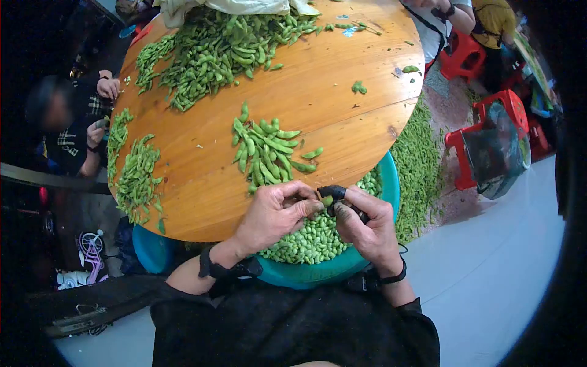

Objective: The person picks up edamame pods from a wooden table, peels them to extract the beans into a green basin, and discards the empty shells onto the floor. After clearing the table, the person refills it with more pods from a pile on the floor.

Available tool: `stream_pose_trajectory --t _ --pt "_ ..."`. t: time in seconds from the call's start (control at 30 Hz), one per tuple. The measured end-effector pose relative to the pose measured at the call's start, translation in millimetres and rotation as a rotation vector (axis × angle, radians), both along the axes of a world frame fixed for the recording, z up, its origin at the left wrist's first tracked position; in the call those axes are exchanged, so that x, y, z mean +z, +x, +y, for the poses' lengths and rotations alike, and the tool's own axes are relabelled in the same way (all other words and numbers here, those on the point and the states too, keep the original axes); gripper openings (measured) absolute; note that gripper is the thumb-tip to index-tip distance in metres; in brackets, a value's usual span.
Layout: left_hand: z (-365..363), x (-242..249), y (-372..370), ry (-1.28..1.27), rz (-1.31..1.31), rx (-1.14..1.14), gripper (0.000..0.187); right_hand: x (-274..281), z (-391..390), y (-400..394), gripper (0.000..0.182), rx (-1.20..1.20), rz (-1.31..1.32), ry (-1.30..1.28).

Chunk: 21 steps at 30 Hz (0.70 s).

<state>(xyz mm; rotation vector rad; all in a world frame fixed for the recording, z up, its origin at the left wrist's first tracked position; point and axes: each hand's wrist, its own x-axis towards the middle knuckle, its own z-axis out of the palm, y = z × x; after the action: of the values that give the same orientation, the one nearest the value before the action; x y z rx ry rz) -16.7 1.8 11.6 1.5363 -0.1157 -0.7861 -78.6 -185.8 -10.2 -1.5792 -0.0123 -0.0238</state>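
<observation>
Pod sits pinched betw. both hands, left hand & right hand clamped on it, above teal basin of shelled beans, bench edge just beyond.

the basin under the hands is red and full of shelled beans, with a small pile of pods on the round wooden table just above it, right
Not quite: the basin is teal, not red, as the head view shows. It does hold shelled beans, and a small pile of pods lies on the round wooden table just above.

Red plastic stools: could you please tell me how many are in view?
2, maybe more hidden. One red stool stands at the top right beside the round table; the other red stool stands lower right, holding a bag. The frame edge may hide more.
</observation>
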Motion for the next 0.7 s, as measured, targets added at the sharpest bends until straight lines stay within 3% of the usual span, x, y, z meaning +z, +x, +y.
stream_pose_trajectory --t 0.03,0.1,0.13,0.2,0.23,0.3,0.33,0.4,0.43,0.5,0.53,0.6,0.63,0.67,0.7 --pt "-1.1 -2.9 -3.6 -0.003 0.003 0.0 0.011 -0.8 -0.7 0.1 0.025 0.02 0.024 0.055" --pt "-4.8 -12.0 -9.9 0.156 -0.514 0.056 0.011 2.0 -0.9 -0.5 0.024 0.031 0.104 0.125" --pt "-6.0 -16.9 -10.3 0.154 -0.51 0.055 0.011 2.8 -0.9 -0.8 0.024 0.044 0.179 0.199" --pt "-6.7 -24.7 -10.8 0.232 -0.941 0.057 0.009 -0.9 -0.6 -0.2 0.022 0.047 0.161 0.2" --pt "-6.2 -24.9 -13.0 0.233 -0.94 0.056 0.009 -2.8 -0.5 0.3 0.021 0.049 0.141 0.203" --pt "-5.9 -24.2 -17.8 0.041 -0.335 0.131 0.011 -5.5 -4.2 2.4 0.02 0.085 0.213 0.33" --pt "-4.4 -21.6 -16.2 0.041 -0.334 0.129 0.011 -6.2 -6.8 3.2 0.019 0.123 0.283 0.457" --pt "0.6 -16.1 -11.8 -0.351 0.364 0.081 0.012 -6.0 -12.5 2.9 0.019 0.161 0.335 0.582" --pt "-0.4 -20.1 -13.3 -0.349 0.365 0.083 0.012 -5.6 -13.8 2.6 0.018 0.2 0.387 0.707" --pt "-4.4 -28.6 -15.2 -0.634 0.463 0.075 0.015 -3.3 -12.6 4.2 0.019 0.187 0.38 0.678" --pt "-3.6 -24.8 -14.8 -0.634 0.462 0.075 0.015 -2.4 -11.4 4.7 0.019 0.173 0.373 0.648" --pt "-2.4 -10.6 -12.9 -0.082 0.181 0.061 0.021 -1.5 -6.8 1.5 0.019 0.115 0.338 0.535" --pt "-2.5 -16.0 -13.9 -0.081 0.182 0.062 0.021 -1.4 -4.1 -0.3 0.018 0.056 0.302 0.424" --pt "-3.3 -25.9 -15.5 0.07 -0.372 0.05 0.024 -3.4 -1.9 -0.6 0.018 0.057 0.303 0.425" --pt "-4.6 -31.7 -17.8 0.223 -0.924 0.033 0.026 -7.8 0.7 -0.8 0.017 0.015 0.156 0.225"
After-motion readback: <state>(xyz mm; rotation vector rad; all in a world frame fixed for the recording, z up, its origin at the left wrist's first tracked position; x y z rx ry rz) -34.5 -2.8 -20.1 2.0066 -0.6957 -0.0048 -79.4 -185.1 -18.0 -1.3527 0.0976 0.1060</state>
